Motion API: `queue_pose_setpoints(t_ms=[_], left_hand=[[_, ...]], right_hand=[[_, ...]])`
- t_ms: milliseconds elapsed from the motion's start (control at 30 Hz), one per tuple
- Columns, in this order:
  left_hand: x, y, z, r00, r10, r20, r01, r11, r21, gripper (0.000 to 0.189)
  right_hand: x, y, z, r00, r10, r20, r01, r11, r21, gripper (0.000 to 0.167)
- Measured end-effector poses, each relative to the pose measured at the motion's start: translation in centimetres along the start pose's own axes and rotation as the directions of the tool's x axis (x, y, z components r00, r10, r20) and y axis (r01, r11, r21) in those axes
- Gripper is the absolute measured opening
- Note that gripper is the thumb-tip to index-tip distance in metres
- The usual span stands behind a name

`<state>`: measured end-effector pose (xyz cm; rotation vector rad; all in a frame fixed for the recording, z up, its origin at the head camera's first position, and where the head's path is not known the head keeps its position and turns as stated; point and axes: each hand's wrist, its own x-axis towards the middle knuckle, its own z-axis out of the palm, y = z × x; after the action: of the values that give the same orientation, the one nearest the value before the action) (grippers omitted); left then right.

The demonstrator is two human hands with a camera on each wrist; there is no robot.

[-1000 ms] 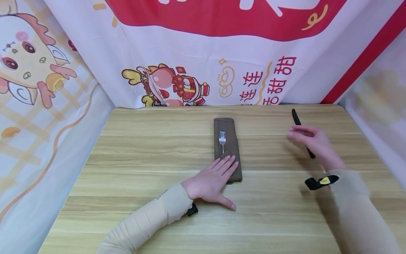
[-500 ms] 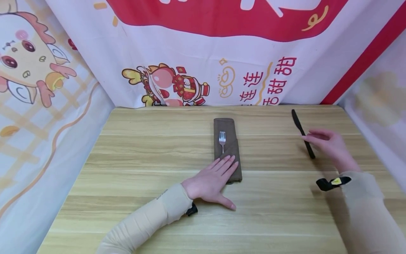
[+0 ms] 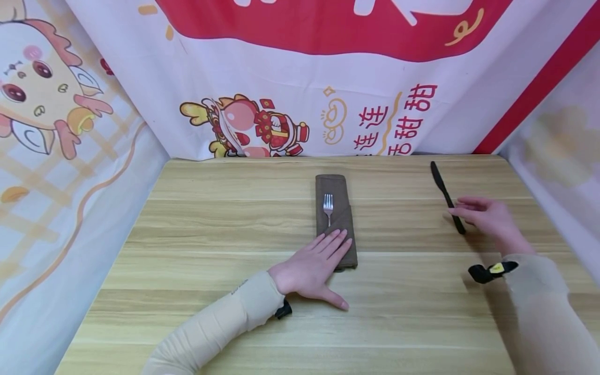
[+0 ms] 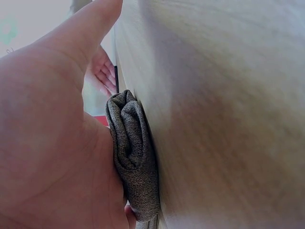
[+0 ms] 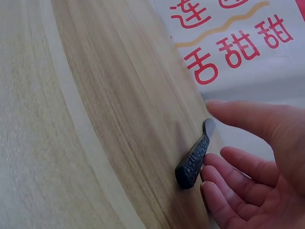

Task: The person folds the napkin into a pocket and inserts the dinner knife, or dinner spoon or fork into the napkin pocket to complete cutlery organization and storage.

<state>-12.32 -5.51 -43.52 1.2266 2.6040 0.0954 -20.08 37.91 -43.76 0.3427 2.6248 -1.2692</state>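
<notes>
My left hand lies flat on the lower part of a folded brown cloth napkin, thumb spread onto the table. A silver fork is tucked in the napkin, tines showing and the rest hidden. In the left wrist view, the napkin shows its rolled layers under the palm. At the right, a black table knife lies slanted on the table. My right hand hovers beside its handle. In the right wrist view, thumb and fingers stand apart near the knife's textured handle, not gripping it.
The wooden table meets a white and red printed cloth along its back edge. Another printed cloth hangs at the left. Each wrist wears a black camera strap.
My right hand has shifted right and toward me, from over the knife's middle to beside its near end. The left hand, napkin, fork and knife have stayed put.
</notes>
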Motion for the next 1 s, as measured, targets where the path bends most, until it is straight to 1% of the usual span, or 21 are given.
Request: queue_pose_setpoints(t_ms=[133, 400, 533, 667, 767, 867, 1000], left_hand=[[0.0, 0.0, 0.0, 1.0, 0.004, -0.001, -0.004, 1.0, -0.002, 0.127], [0.0, 0.0, 0.0, 1.0, 0.003, 0.003, -0.003, 1.0, -0.006, 0.127], [0.1, -0.1, 0.3, 1.0, -0.003, 0.007, 0.003, 1.0, -0.007, 0.128], [0.3, -0.3, 0.7, 1.0, -0.005, 0.003, 0.005, 1.0, -0.002, 0.129], [0.3, -0.3, 0.8, 1.0, -0.006, 0.006, 0.006, 1.0, 0.001, 0.129], [0.2, -0.2, 0.5, 1.0, -0.005, 0.008, 0.005, 1.0, -0.002, 0.128], [0.1, -0.1, 0.1, 1.0, -0.004, 0.008, 0.004, 1.0, -0.007, 0.128]], right_hand=[[0.4, 0.1, 0.2, 1.0, 0.005, -0.016, -0.005, 0.999, -0.049, 0.086], [1.4, -0.2, 0.7, 0.994, -0.052, -0.101, 0.037, 0.99, -0.138, 0.068], [2.0, -0.5, 1.0, 0.989, -0.083, -0.126, 0.059, 0.981, -0.186, 0.058], [2.5, -0.5, 0.9, 0.99, -0.069, -0.123, 0.049, 0.987, -0.156, 0.051], [2.6, -0.6, 0.7, 0.993, -0.043, -0.113, 0.028, 0.99, -0.138, 0.051], [2.6, -0.7, 0.5, 0.994, -0.032, -0.101, 0.018, 0.99, -0.14, 0.054], [2.4, -0.9, 0.3, 0.998, -0.023, -0.067, 0.013, 0.989, -0.149, 0.06]])
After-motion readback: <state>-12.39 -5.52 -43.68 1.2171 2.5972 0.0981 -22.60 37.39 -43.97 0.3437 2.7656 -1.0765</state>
